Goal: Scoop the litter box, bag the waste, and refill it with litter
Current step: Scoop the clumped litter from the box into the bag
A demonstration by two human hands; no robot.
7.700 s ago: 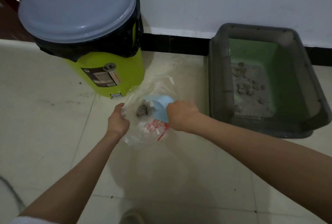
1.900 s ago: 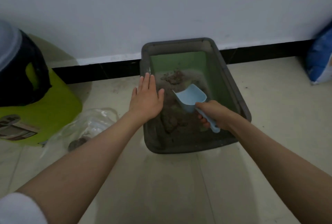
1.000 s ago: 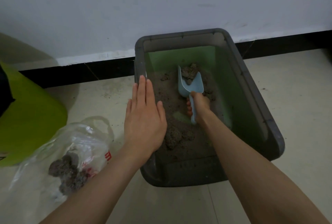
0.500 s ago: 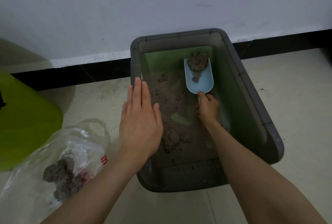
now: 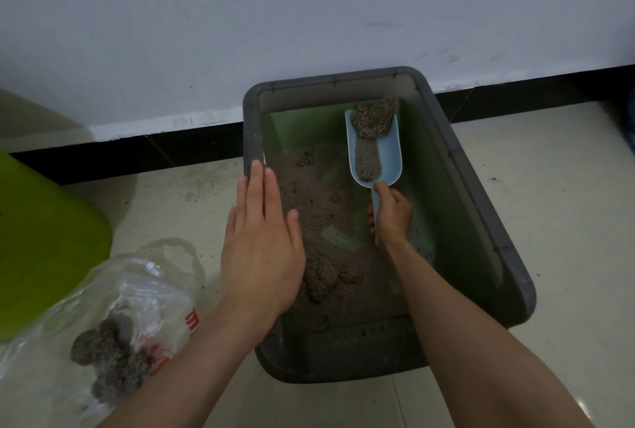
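Note:
A grey litter box (image 5: 481, 187) with a green inner lining stands against the wall, with brown litter (image 5: 319, 221) on its floor. My right hand (image 5: 391, 214) grips the handle of a light blue scoop (image 5: 388, 156) inside the box. A clump of waste (image 5: 374, 116) lies in the scoop's far end. My left hand (image 5: 261, 245) lies flat, fingers straight, on the box's left rim. A clear plastic bag (image 5: 130, 317) holding dark clumps lies on the floor to the left.
A lime green bin (image 5: 41, 249) stands at the left edge behind the bag. White wall with a black skirting board (image 5: 137, 153) runs behind the box. Pale floor tiles (image 5: 549, 204) stretch to the right.
My right hand has lifted the scoop a little toward the box's far right corner with a clump in it. My left hand stays flat on the rim.

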